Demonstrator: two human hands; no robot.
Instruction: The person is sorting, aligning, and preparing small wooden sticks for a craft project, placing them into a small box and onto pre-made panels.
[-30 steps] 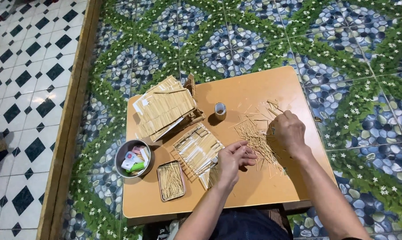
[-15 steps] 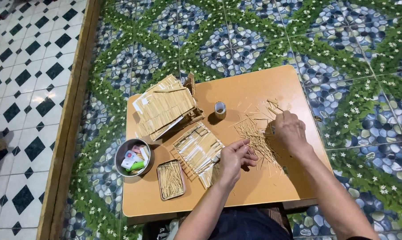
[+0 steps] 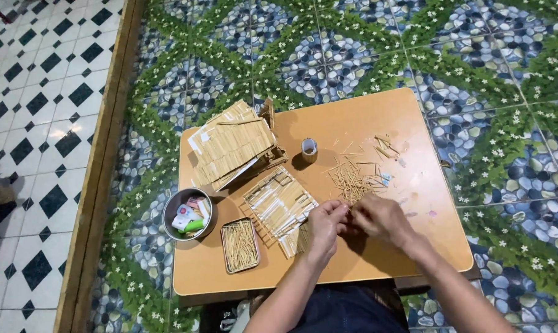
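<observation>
My left hand [image 3: 325,227] and my right hand [image 3: 380,219] meet over the front middle of a low wooden table [image 3: 414,185], fingertips pinched together on a thin wooden stick that is barely visible. Just left of my left hand lies a flat panel of glued sticks [image 3: 277,202]. A loose pile of sticks [image 3: 356,176] lies just beyond my hands. A small house model with a stick roof [image 3: 232,145] stands at the table's back left.
A round metal bowl [image 3: 171,225] with small coloured items sits at the left edge. Beside it lies a rectangular tray of sticks [image 3: 240,245]. A small roll of tape [image 3: 309,148] stands mid-table. Patterned floor tiles surround the table.
My right hand has come back from the stick pile toward my body and joined my left hand at the front of the table. The camera view has shifted slightly.
</observation>
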